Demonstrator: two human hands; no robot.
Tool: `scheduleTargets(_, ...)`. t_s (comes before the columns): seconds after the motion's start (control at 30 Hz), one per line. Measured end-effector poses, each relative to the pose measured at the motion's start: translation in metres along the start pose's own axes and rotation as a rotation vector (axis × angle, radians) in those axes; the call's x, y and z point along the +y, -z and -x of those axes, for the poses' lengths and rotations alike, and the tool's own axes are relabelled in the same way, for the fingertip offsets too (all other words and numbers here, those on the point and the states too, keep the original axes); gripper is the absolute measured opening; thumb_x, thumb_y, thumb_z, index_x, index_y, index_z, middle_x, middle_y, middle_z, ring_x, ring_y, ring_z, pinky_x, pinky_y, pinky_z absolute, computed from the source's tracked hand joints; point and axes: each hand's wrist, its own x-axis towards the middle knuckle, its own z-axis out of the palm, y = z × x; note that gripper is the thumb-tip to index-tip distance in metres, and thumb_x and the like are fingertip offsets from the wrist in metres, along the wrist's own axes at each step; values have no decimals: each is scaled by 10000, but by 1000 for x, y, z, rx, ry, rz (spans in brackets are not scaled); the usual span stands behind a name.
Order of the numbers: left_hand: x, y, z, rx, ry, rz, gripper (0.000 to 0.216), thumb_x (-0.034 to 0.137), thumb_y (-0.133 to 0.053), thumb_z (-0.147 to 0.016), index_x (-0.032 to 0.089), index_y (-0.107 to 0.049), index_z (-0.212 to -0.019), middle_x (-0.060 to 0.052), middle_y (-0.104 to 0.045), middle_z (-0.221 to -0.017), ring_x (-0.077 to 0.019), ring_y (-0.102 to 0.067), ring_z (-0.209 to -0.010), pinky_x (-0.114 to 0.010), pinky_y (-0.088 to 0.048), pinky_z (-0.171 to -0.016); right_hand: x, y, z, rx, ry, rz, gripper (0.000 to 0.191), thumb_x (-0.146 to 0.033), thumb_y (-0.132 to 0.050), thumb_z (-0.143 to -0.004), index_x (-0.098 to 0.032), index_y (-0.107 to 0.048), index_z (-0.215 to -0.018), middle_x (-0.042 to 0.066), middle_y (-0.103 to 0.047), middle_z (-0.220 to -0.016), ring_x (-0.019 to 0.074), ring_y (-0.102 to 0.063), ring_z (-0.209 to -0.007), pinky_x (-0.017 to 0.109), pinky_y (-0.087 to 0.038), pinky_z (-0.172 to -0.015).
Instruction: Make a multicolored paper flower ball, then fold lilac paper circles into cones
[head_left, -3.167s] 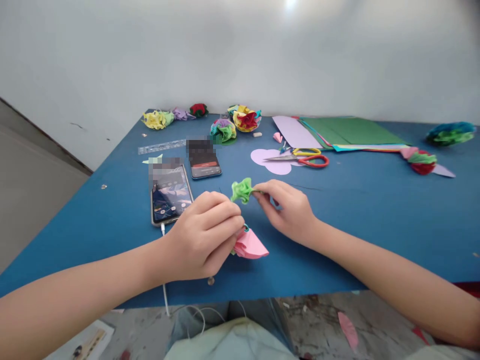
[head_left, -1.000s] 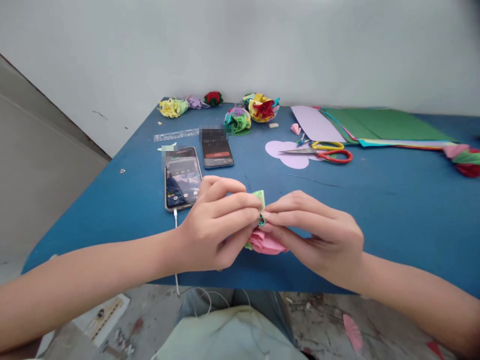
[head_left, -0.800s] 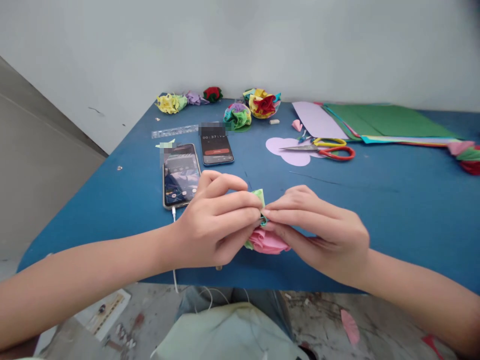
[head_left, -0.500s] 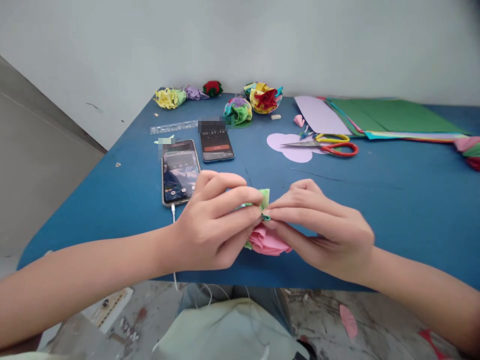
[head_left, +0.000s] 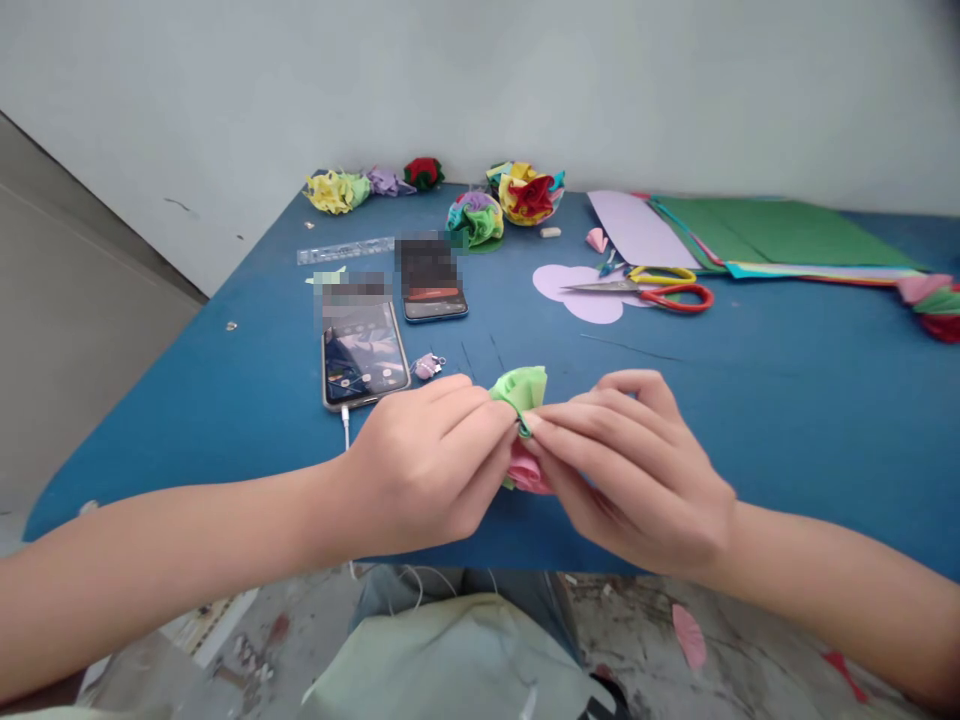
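Note:
Between my two hands, above the near edge of the blue table (head_left: 810, 420), is a paper flower (head_left: 521, 388) with light green ruffled paper on top and pink folds below. My left hand (head_left: 439, 465) pinches it from the left. From the right, the thumb and fingers of my right hand (head_left: 637, 465) close on a small dark green fold in its middle. The fingertips of both hands nearly meet there and hide part of the paper.
Two phones (head_left: 364, 350) lie to the left, one on a white cable. Scissors (head_left: 637, 288) rest on a lilac paper shape (head_left: 551, 285). Coloured sheets (head_left: 810, 235) are stacked at the back right. Finished-looking paper flowers (head_left: 531, 193) and a clear ruler (head_left: 345, 250) sit toward the back.
My left fingers have folded down, showing more of the green paper and a small pinkish charm beside the phone. Less of the pink folds shows now.

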Motion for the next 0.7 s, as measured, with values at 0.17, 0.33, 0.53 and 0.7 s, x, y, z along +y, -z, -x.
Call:
scheduleTargets(0.17,2,-2,1,44,55,54,57,64,-567,-735,108,-569,-698,-73,-596,-637,-145,-505,-574,-279,-461,-556,-5,0,0,-22,8,88,138,-130,-625,-775,-123,-594,-910,90,-697,-819,165,-629,-699,362,-450,-670)
scheduleTargets(0.33,3,1,0,-24,26,125,69,63,-517,-761,86,-578,-786,-93,-600,-676,-154,-511,-601,-287,-456,-560,-5,-1,0,-17,-27,88,122,-134,-629,-773,-123,-588,-887,77,-691,-791,153,-618,-679,349,-449,-662)
scheduleTargets(0.53,8,4,0,44,130,-22,85,159,-563,-778,102,-584,-838,-36,-591,-639,-115,-498,-559,-240,-424,-530,-5,0,1,-9,80,273,118,-163,-623,-787,-102,-593,-884,87,-697,-779,162,-622,-662,368,-454,-652)
scheduleTargets(0.7,10,5,-1,107,115,-105,45,161,-617,-761,129,-598,-737,25,-531,-512,-74,-452,-459,-214,-340,-440,-5,-5,5,72,188,405,143,-189,-608,-792,-75,-614,-878,103,-700,-795,187,-627,-708,377,-455,-636)
